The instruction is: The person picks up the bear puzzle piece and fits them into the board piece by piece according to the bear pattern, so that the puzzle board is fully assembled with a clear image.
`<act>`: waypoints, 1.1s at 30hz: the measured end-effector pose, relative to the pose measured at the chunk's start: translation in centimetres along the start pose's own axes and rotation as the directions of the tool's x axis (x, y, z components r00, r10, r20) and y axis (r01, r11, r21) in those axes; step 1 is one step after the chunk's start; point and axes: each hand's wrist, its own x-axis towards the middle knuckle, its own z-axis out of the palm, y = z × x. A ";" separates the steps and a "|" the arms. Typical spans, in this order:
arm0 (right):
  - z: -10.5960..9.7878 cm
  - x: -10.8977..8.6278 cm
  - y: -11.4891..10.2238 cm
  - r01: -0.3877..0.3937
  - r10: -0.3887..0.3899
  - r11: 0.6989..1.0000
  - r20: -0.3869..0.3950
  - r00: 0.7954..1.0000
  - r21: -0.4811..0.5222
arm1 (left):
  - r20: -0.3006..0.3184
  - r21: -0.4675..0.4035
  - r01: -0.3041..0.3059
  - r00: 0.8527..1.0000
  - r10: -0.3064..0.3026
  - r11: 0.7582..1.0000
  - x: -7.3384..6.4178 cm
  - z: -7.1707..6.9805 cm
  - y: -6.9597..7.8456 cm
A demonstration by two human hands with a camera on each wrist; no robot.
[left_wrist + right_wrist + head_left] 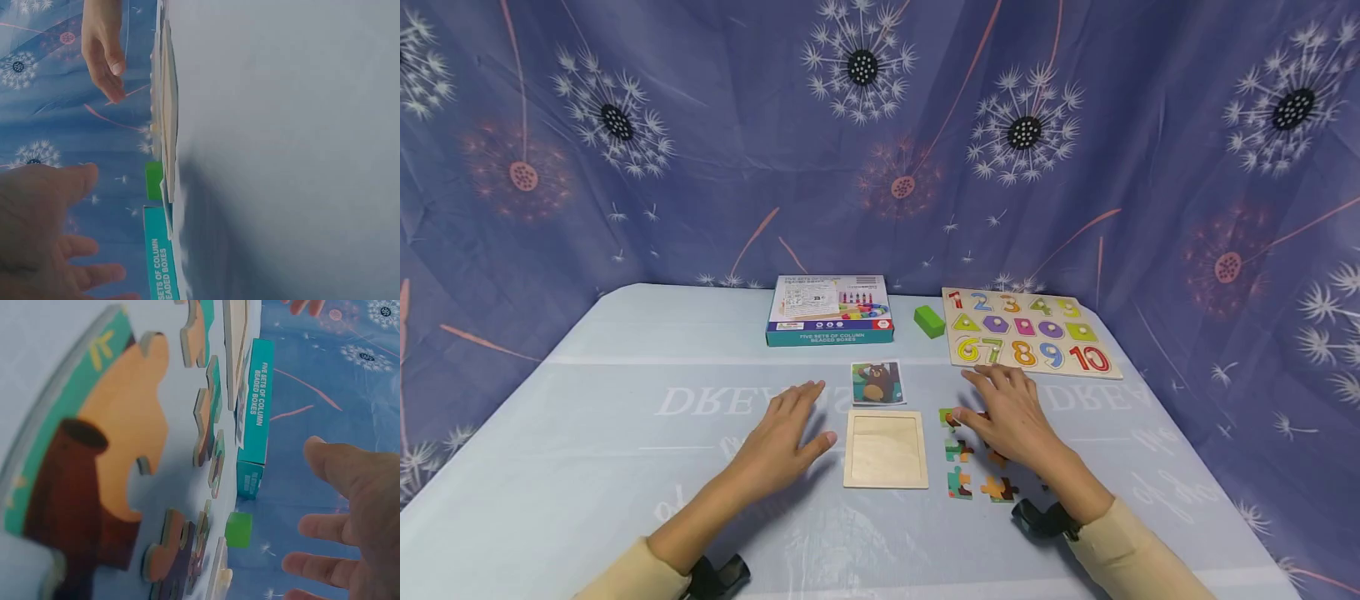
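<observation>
A square wooden puzzle tray [886, 450] lies on the table between the two hands, its recessed base bare. My left hand [784, 435] hovers just left of it, fingers extended and holding nothing. Over the right side, my right hand [1011, 421] is raised above several jigsaw pieces [958, 483], its fingers loosely spread. From the right wrist, a large orange, brown and green piece [128, 428] looms close to the camera, and the hand [369, 512] shows apart from the pieces. Some pieces are hidden beneath it. A bear picture card [877, 383] lies behind the tray.
At the back stands a teal-edged bead-set box [830, 312]. A green block [929, 322] sits to its right, beside a number-and-shape peg board [1030, 333]. A dandelion-patterned curtain [737, 167] hangs behind the table [587, 417].
</observation>
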 end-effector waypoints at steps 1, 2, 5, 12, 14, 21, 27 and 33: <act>0.1 0.0 0.0 0.000 0.000 1.000 -0.003 1.000 0.003 | 0.009 -0.008 0.001 1.000 0.000 1.000 0.0 0.1 0.0; 0.1 0.1 0.0 0.001 -0.001 1.000 -0.005 1.000 0.006 | 0.018 -0.015 -0.002 1.000 0.002 1.000 0.1 0.2 0.0; 0.3 0.1 0.0 0.006 -0.005 1.000 -0.011 1.000 0.017 | 0.037 -0.031 -0.016 0.999 0.017 0.999 0.1 0.4 0.1; 0.8 0.1 0.3 0.012 -0.011 0.998 -0.002 1.000 0.058 | 0.089 -0.125 0.011 0.996 0.000 0.992 0.4 1.0 0.0; 0.9 0.1 0.3 0.011 -0.011 0.997 0.004 1.000 0.070 | 0.099 -0.151 0.023 0.995 -0.008 0.988 0.5 1.2 0.0; 1.1 0.2 0.5 -0.004 -0.001 0.994 0.045 0.999 0.113 | 0.110 -0.204 0.018 0.994 0.005 0.979 0.6 2.0 -0.3; 1.5 0.2 0.8 -0.019 0.009 0.990 0.071 0.997 0.139 | 0.116 -0.201 -0.003 0.993 0.026 0.980 0.5 2.6 -0.5; 1.9 0.2 1.0 -0.016 -0.001 0.984 0.096 0.995 0.177 | 0.121 -0.194 -0.016 0.992 0.040 0.981 0.4 3.0 -0.5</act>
